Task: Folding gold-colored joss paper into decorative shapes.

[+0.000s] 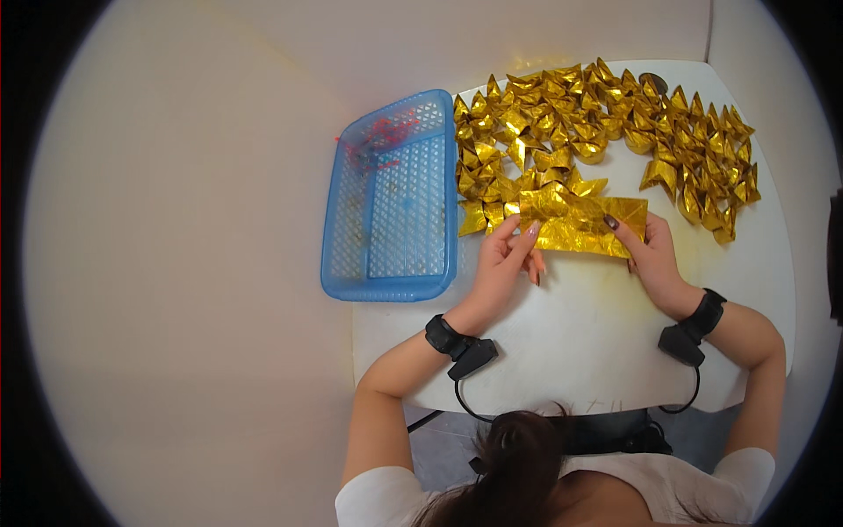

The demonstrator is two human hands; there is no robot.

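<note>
A creased sheet of gold foil paper (pixel 571 230) is stretched flat between my two hands, above the white table. My left hand (pixel 507 255) pinches its left edge, thumb on top and some fingers curled underneath. The right edge is gripped by my right hand (pixel 652 255), its thumb lying on the foil and most of its other fingers hidden behind. Just beyond the sheet are many folded gold paper ingots (pixel 562 110) with pointed ends, heaped across the far part of the table. The sheet overlaps the nearest ones in view.
A blue plastic basket (pixel 446 237) with a lattice bottom stands left of the ingots, with thin red strands (pixel 386 132) in its far end. The white table (pixel 571 351) has rounded edges, and pale walls rise behind it and to the right. Black wrist devices with cables sit on both forearms.
</note>
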